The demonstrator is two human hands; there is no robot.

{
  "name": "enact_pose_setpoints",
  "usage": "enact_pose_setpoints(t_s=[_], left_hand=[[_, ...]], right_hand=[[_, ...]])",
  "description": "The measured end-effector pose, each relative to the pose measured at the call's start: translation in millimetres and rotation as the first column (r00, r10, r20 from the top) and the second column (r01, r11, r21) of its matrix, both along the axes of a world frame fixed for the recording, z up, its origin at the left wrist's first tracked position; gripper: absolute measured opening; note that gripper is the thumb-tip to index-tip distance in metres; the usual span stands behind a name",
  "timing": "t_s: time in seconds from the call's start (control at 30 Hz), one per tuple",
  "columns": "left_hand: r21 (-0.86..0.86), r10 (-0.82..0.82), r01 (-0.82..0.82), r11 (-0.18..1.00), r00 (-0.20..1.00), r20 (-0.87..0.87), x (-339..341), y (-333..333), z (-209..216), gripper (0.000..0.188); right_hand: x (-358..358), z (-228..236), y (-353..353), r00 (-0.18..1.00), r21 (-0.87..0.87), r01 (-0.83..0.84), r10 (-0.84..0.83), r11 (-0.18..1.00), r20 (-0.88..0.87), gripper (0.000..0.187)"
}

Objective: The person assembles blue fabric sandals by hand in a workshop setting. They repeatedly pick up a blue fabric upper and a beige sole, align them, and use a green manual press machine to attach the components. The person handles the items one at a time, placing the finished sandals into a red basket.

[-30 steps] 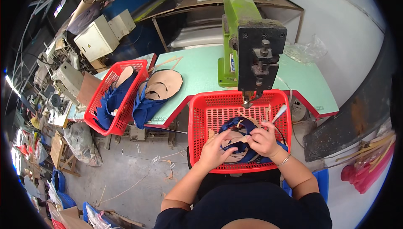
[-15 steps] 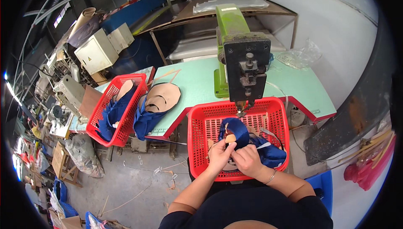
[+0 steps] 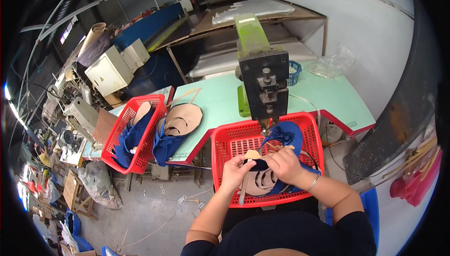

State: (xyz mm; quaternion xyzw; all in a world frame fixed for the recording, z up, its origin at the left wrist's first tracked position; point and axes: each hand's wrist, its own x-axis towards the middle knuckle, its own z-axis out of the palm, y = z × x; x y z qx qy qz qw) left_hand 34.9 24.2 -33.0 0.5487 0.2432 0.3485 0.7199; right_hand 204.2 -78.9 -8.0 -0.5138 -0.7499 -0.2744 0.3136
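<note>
- Dark blue fabric with a tan lining: a cut shoe-upper piece (image 3: pixel 257 162) sits pinched between both hands, low in the frame's centre, over the near red basket (image 3: pixel 220 162).
- The left hand (image 3: pixel 236 171) closes on its left edge with the fingers curled under; the right hand (image 3: pixel 284 164) grips it from the right with the knuckles up.
- The piece looks light, thin and floppy. It would likely sag unless held at two edges, as it is here, and its loose straps could snag on the basket mesh.
- More blue and tan pieces (image 3: pixel 283 136) lie heaped in the same basket, touching the held one.
- Just above stands a black press head on a green machine (image 3: pixel 263 87), on a pale green table (image 3: pixel 328 99).
- To the left, a second red basket (image 3: pixel 123 134) holds more blue pieces, with a stack of tan-lined uppers (image 3: pixel 180 122) just beside it.
- Hard to make out: the fingertips under the piece, where the held piece ends among the others, and what the thin pale strip hanging below the left hand is.
</note>
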Motion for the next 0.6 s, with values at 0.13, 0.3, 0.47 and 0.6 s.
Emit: enact_pose_setpoints(t_s=[0.13, 0.3, 0.47, 0.6], left_hand=[[0.093, -0.004, 0.001, 0.996, 0.999, 0.035, 4, 0, 14, 0.017], [0.032, -0.243, 0.242, 0.97, 0.969, 0.031, 7, 2, 20, 0.015], [0.043, -0.232, 0.229, 0.973, 0.969, 0.09, 20, 0, 30, 0.015], [0.186, -0.24, 0.241, 0.953, 0.97, -0.027, 21, 5, 39, 0.018]], right_hand=[[-29, -17, -25, 0.759, -0.149, -0.235, 0.086, 0.96, -0.645, 0.025], [5, -46, -23, -0.084, -0.072, -0.696, -0.181, 0.714, -0.98, 0.033], [11, -26, -24, 0.629, -0.147, -0.282, 0.066, 0.948, -0.775, 0.024], [18, -21, -28, 0.615, -0.191, -0.267, 0.015, 0.945, -0.788, 0.013]])
